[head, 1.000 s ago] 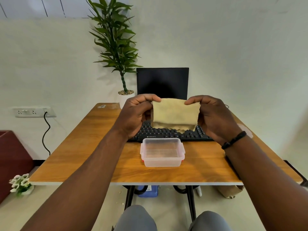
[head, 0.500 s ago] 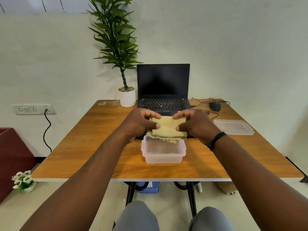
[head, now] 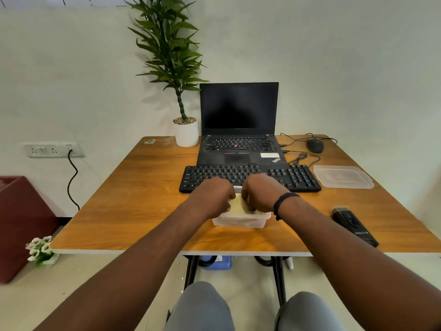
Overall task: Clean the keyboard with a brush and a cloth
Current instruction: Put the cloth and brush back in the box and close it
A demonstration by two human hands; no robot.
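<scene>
Both hands (head: 238,195) knuckles-up, fingers curled on cloth (head: 236,206) in container (head: 241,220)

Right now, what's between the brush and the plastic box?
In the head view, only the right forearm crosses above the bare wooden table between the brush and the box.

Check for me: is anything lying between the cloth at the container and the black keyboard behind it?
Nothing visible does. Both hands, left and right, press the cloth at the container, and the keyboard lies directly behind it. The brush and the lid sit off to the right.
</scene>
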